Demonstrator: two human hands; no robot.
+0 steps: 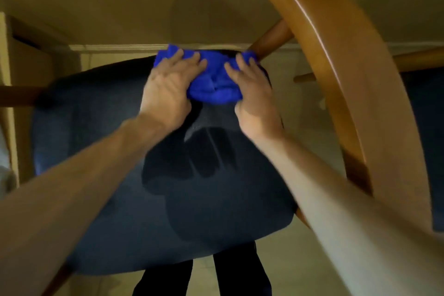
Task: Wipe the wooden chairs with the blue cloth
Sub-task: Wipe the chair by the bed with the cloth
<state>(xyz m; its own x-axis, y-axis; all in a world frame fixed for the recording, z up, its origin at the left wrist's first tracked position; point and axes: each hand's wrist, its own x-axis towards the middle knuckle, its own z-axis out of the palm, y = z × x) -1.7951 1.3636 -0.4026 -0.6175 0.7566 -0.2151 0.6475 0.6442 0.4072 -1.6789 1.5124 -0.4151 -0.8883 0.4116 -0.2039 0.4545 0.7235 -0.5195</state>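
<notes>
Both forearms bare, extended fwd and converging toward centre. Left hand (168,89): palm down, wrist roughly straight, fingers (192,61) spread and fairly straight, pressing flat on blue cloth (213,84). Right hand (254,101): palm down, fingers (242,62) lying over cloth's right side, tips slightly bent; thumb position along inner edge, not clear due to blur. Hands close together, not touching. Dark-trousered legs (240,274) visible below.
</notes>
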